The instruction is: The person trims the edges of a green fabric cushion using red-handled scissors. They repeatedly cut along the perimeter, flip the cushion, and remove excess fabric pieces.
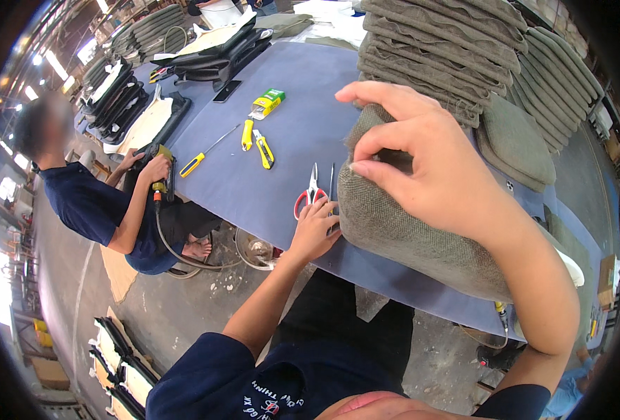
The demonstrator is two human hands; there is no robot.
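Resting beneath the curled right hand, the plump grey-green woven-fabric cushion lies just right of the loosely bent left hand, both grips unclear.

Olive-grey, thick, rounded fabric cushion, three o'clock: weave was flecked lighter and darker. Olive-grey, layered fabric stack, one o'clock: tone matched cushion's. Slate-blue, broad, smooth tabletop: was plain. Red-handled, pointed metal scissors, centre: blades were silver. Yellow-handled, slender metal screwdriver, ten o'clock: shaft was grey. Yellow, slim plastic knife, eleven o'clock: had dark details. Green-and-yellow, small card box, also eleven. Navy, short-sleeved cloth shirt, seven o'clock: bore white print, red touch.
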